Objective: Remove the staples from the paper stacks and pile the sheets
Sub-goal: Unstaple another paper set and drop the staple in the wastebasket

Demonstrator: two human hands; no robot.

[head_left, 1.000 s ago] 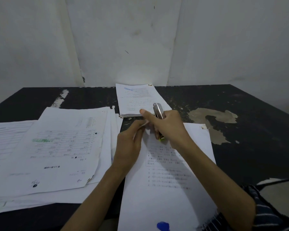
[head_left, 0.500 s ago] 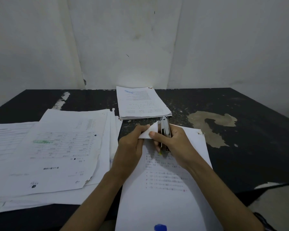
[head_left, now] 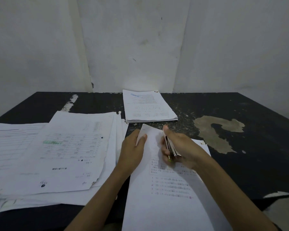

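A printed paper stack (head_left: 170,197) lies in front of me on the black table (head_left: 257,147). My left hand (head_left: 132,150) pinches its raised top left corner between thumb and fingers. My right hand (head_left: 182,147) grips a metal stapler (head_left: 171,145) that points down along the sheet, its tip toward me. The staple itself is not visible. A neat pile of sheets (head_left: 148,107) sits at the far middle of the table.
Loose printed sheets (head_left: 65,152) spread over the left half of the table, overlapping each other. A worn pale patch (head_left: 218,130) marks the tabletop at the right. A white wall stands right behind the table.
The right hand with the stapler has drawn back from the corner and turned the tool lengthwise along the sheet. The left hand has lifted the paper corner higher.
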